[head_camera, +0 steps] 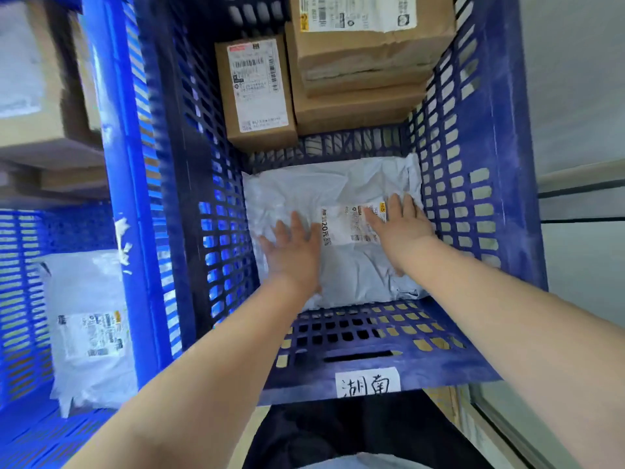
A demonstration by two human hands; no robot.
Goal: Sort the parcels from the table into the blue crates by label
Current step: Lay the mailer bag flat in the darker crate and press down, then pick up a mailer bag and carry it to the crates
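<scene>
Both hands, left (293, 252) and right (400, 228), press flat and apart on the grey parcel (341, 265) bedded in the blue crate (372, 363); placing looks done, so withdraw toward six o'clock next.

bare forearms, dark trousers (355, 431)

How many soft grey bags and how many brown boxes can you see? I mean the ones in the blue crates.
Grey mailer bags: 2, one under both hands in the near crate, one in the left crate.
Brown boxes with readable labels beyond it: 2, a small one and a large one.
Total: 4. The blurred boxes at far left are not counted.
</scene>
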